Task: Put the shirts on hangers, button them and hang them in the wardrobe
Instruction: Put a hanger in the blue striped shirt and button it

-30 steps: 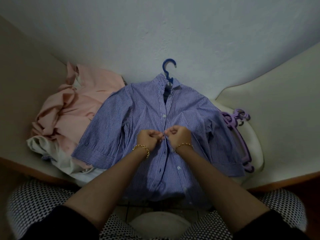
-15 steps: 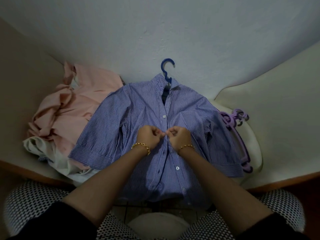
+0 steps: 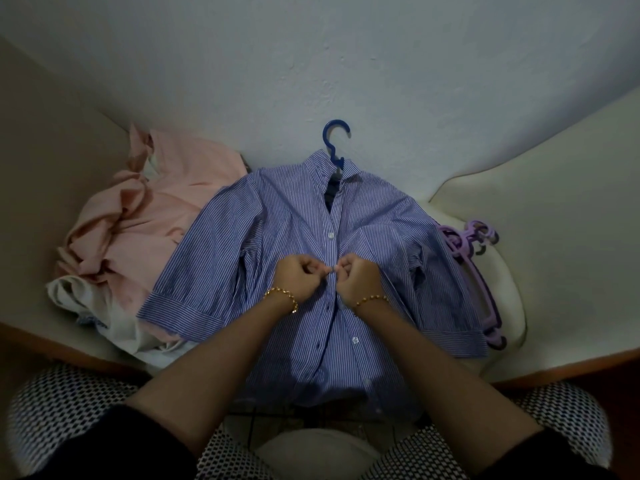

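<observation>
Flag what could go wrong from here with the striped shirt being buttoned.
The left hand and right hand pinch the striped shirt at its placket. Below them it gapes, so a button could enter the wrong hole.
One sleeve lies over the purple hangers and might snag when lifted.
The hem hangs off the front edge, so the shirt could slide down.
</observation>
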